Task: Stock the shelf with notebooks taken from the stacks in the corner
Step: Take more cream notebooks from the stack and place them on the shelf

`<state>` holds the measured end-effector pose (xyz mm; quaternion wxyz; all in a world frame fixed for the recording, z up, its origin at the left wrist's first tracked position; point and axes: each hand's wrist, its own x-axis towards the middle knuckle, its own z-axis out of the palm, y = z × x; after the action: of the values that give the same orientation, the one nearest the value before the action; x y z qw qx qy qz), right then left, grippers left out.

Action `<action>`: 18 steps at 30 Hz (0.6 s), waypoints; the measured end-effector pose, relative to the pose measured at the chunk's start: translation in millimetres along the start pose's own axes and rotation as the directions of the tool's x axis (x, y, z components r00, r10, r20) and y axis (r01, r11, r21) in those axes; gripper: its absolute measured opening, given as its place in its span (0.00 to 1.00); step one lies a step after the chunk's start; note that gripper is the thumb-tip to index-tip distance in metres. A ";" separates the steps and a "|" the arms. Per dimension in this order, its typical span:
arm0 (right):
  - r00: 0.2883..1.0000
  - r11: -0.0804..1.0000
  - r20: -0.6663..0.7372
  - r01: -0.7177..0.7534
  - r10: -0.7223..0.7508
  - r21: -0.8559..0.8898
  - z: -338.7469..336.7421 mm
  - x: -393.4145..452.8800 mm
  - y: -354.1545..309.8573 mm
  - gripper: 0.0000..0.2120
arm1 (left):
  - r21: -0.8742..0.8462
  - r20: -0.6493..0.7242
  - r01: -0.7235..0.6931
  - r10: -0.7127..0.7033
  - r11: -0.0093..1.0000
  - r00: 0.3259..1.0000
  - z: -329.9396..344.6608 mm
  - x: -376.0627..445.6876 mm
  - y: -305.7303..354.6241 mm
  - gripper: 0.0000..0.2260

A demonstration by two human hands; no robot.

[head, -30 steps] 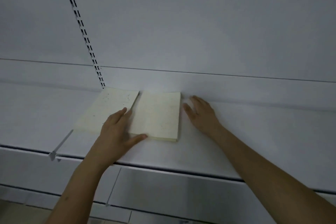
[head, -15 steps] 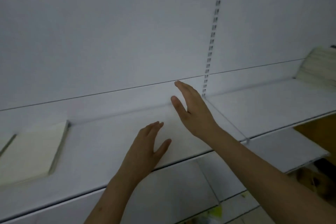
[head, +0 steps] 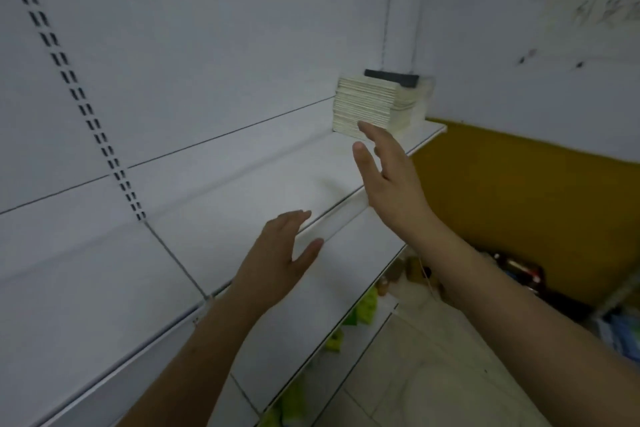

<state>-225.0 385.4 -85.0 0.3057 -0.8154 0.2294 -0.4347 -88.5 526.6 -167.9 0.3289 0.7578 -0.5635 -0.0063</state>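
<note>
A white shelf (head: 242, 198) is seen running along a white back panel toward the corner of the room. At its far end, against the corner, pale notebooks are piled in stacks (head: 367, 104), their edges facing the camera; a second pile is partly seen just behind and to the right of the first. A dark flat object (head: 391, 76) is laid on top of the rear pile; what it is cannot be told.

The right hand (head: 391, 177) is held above the front edge of the shelf, its fingers straight and slightly spread, pointed toward the stacks. The fingertips are seen overlapping the lower edge of the nearest pile, but whether it is touched cannot be told. Nothing is gripped.

The left hand (head: 280, 253) is held lower and nearer, over the shelf's front lip, fingers extended and loosely together, thumb set apart. Nothing is held by it.

A slotted upright (head: 69, 80) is fixed in the back panel at the left. Below, a lower shelf (head: 311, 322) is seen, and beneath it green packets (head: 363, 308) on the tiled floor. A mustard-coloured panel (head: 519, 201) is set against the right wall.
</note>
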 end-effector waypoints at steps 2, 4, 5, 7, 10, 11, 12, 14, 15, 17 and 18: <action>0.998 1.000 -0.061 -0.016 0.016 -0.011 -22.4 14.6 23.5 0.24 | 0.010 0.026 -0.041 0.041 0.999 0.999 18.1 33.8 7.3 0.26; 0.995 0.999 -0.098 -0.031 0.028 -0.024 -39.1 30.1 46.1 0.23 | 0.026 0.062 -0.085 0.083 0.996 0.995 36.9 69.3 10.2 0.29; 0.993 0.999 -0.112 -0.034 0.029 -0.039 -45.6 38.8 57.6 0.23 | 0.033 0.083 -0.105 0.102 0.994 0.991 46.8 87.4 10.6 0.31; 0.990 0.996 -0.134 -0.041 0.030 -0.078 -54.8 57.8 81.2 0.23 | 0.035 0.116 -0.133 0.128 0.990 0.985 67.5 124.6 9.5 0.31; 0.988 0.992 -0.152 -0.052 0.034 -0.114 -60.2 93.0 119.2 0.23 | 0.016 0.128 -0.162 0.159 0.987 0.979 96.7 182.2 4.9 0.29; 0.988 0.991 -0.152 -0.055 0.036 -0.125 -60.4 107.2 131.9 0.23 | 0.005 0.131 -0.167 0.165 0.986 0.978 106.0 202.2 3.0 0.29; 0.988 0.989 -0.148 -0.056 0.036 -0.139 -60.6 122.4 144.6 0.23 | -0.005 0.138 -0.164 0.163 0.986 0.977 114.7 222.4 1.5 0.28; 0.992 0.981 -0.125 -0.051 0.028 -0.188 -61.9 156.4 168.4 0.24 | -0.019 0.146 -0.155 0.156 0.988 0.977 131.6 260.8 -2.5 0.27; 0.994 0.976 -0.107 -0.042 0.020 -0.213 -62.7 174.8 178.9 0.24 | -0.025 0.155 -0.140 0.142 0.990 0.978 138.5 278.3 -3.3 0.27; 0.997 0.968 -0.072 -0.021 0.003 -0.251 -65.4 209.8 198.5 0.26 | -0.020 0.167 -0.115 0.117 0.993 0.979 152.9 308.6 -6.9 0.26; 0.998 0.963 -0.064 -0.010 -0.007 -0.269 -66.7 225.7 208.9 0.26 | -0.002 0.167 -0.109 0.108 0.994 0.980 160.6 321.6 -9.4 0.27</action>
<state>-187.6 73.3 -73.5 0.1850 -0.8348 0.2967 -0.4253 -24.2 173.1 -182.4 0.2776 0.7240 -0.6295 -0.0499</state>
